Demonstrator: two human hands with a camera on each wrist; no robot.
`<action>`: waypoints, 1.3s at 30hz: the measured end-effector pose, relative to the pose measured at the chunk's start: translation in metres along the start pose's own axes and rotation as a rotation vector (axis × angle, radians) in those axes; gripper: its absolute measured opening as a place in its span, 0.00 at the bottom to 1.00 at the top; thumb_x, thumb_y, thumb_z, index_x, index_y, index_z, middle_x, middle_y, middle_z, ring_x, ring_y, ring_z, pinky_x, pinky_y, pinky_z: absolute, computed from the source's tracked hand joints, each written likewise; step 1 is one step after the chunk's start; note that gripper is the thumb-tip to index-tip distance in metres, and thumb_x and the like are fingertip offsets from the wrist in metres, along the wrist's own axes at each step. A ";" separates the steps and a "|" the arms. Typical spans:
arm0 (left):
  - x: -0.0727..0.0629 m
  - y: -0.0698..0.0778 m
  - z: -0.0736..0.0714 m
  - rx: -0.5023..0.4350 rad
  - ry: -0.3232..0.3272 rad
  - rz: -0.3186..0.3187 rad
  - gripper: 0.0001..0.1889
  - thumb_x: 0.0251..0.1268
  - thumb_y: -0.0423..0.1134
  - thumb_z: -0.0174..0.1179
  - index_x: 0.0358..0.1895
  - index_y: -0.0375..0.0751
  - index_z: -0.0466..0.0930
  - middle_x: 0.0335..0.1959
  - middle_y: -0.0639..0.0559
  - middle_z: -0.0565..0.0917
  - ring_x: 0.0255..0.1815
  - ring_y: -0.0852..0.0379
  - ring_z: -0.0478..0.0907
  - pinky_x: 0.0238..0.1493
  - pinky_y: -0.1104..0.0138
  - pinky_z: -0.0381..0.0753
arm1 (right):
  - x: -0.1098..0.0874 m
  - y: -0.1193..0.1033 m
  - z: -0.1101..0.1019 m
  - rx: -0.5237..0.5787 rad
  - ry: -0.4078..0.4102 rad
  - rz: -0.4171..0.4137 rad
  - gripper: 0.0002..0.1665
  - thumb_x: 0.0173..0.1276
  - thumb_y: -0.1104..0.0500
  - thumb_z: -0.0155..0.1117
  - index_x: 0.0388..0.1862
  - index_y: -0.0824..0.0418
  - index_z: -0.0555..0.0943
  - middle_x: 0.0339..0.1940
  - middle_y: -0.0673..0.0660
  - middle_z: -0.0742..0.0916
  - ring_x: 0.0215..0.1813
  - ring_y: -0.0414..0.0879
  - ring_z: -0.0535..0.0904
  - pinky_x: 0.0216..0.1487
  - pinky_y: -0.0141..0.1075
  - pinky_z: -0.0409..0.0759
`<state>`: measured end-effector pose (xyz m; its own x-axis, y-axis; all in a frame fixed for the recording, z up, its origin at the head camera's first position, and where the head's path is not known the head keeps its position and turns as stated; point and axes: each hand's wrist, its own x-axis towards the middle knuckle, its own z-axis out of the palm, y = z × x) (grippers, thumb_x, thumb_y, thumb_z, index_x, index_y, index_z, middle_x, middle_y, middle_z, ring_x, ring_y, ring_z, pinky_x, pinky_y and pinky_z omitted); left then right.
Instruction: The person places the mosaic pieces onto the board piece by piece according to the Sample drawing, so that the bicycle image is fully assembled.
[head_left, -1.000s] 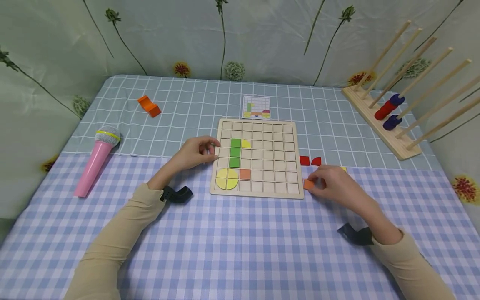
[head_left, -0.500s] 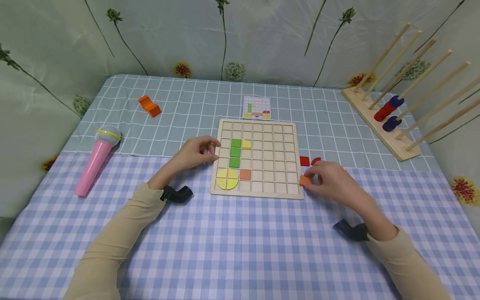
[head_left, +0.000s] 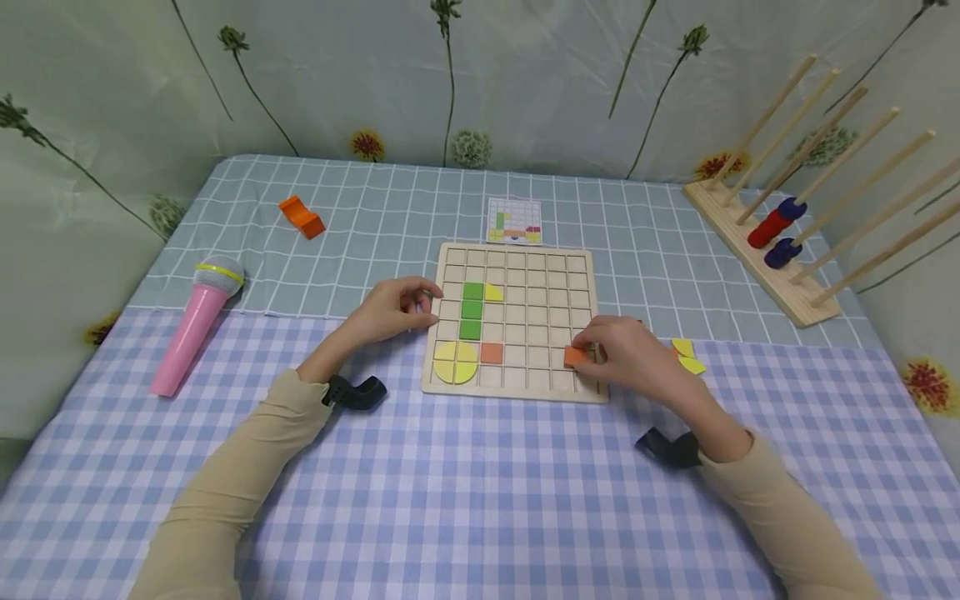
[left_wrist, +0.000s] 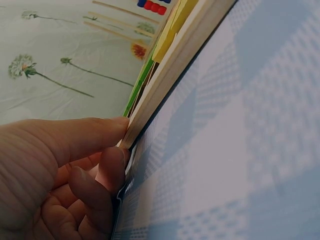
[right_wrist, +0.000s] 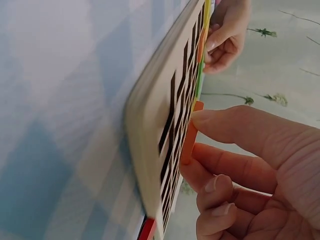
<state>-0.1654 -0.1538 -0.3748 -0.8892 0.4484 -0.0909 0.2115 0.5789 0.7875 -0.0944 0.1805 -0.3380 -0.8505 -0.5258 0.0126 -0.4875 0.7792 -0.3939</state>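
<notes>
- The surface (head_left: 480,500), covered in checked cloth, carries everything.
- The wooden peg rack (head_left: 757,258) stands at the far right, red and blue beads on its pegs.
- The board (head_left: 516,314) lies in the middle, unmoved; its three green pieces (head_left: 471,308) and its yellow quarters (head_left: 467,372) at lower left keep their places.
- The pink microphone (head_left: 197,325) lies unchanged at the left.
- The right hand (head_left: 637,354) has moved leftward; its thumb and fingers pinch the orange square piece, and it now mostly hides the red pieces.
- The left hand (head_left: 390,308) stays put, fingers loosely bent, tips against the board's left edge.
- The pattern card (head_left: 513,221) lies just behind the board.
- Loose yellow pieces (head_left: 691,365), mostly covered a second ago, show right of the right hand.
- The orange square piece (head_left: 573,357), beside the board's right edge a second ago, is over its lower right cells; whether it touches them cannot be told.
</notes>
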 end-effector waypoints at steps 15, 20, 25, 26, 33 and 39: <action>-0.002 -0.003 0.001 0.006 0.016 0.018 0.18 0.54 0.34 0.65 0.50 0.37 0.77 0.31 0.46 0.78 0.23 0.60 0.68 0.26 0.72 0.67 | 0.029 -0.026 0.007 -0.023 -0.031 -0.045 0.10 0.55 0.60 0.69 0.36 0.63 0.86 0.33 0.55 0.86 0.34 0.44 0.78 0.36 0.33 0.77; -0.002 -0.001 0.001 0.000 0.014 0.022 0.18 0.55 0.34 0.65 0.50 0.37 0.77 0.31 0.46 0.79 0.23 0.60 0.68 0.26 0.72 0.67 | 0.032 -0.030 0.011 -0.013 -0.037 -0.034 0.10 0.55 0.59 0.69 0.36 0.62 0.86 0.32 0.54 0.86 0.35 0.43 0.77 0.37 0.33 0.77; 0.000 -0.001 0.001 -0.005 0.013 0.029 0.18 0.55 0.34 0.65 0.50 0.38 0.77 0.31 0.46 0.78 0.23 0.60 0.68 0.26 0.73 0.67 | 0.033 -0.034 0.014 -0.016 -0.071 0.018 0.12 0.56 0.58 0.69 0.38 0.61 0.86 0.33 0.54 0.85 0.36 0.43 0.76 0.38 0.32 0.76; 0.000 -0.001 0.001 -0.003 0.009 0.029 0.18 0.55 0.35 0.65 0.50 0.38 0.77 0.31 0.46 0.78 0.23 0.60 0.68 0.26 0.73 0.67 | 0.033 -0.034 0.014 -0.017 -0.074 0.025 0.12 0.56 0.58 0.69 0.39 0.61 0.86 0.33 0.54 0.85 0.36 0.43 0.75 0.37 0.32 0.75; 0.000 0.000 0.000 0.007 0.011 0.019 0.18 0.54 0.35 0.65 0.50 0.38 0.77 0.31 0.46 0.78 0.24 0.59 0.67 0.26 0.72 0.66 | 0.035 -0.037 0.017 -0.026 -0.063 0.004 0.13 0.57 0.58 0.68 0.40 0.61 0.86 0.34 0.54 0.86 0.36 0.44 0.76 0.39 0.34 0.76; 0.000 -0.002 0.000 0.010 0.004 0.025 0.18 0.55 0.35 0.65 0.50 0.38 0.76 0.31 0.46 0.78 0.24 0.60 0.67 0.27 0.72 0.67 | 0.034 -0.039 0.022 -0.011 -0.064 0.021 0.14 0.59 0.57 0.67 0.44 0.60 0.85 0.38 0.54 0.86 0.39 0.45 0.77 0.43 0.36 0.78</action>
<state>-0.1662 -0.1549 -0.3765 -0.8853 0.4599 -0.0689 0.2377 0.5747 0.7831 -0.1003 0.1242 -0.3420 -0.8463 -0.5299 -0.0547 -0.4722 0.7938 -0.3833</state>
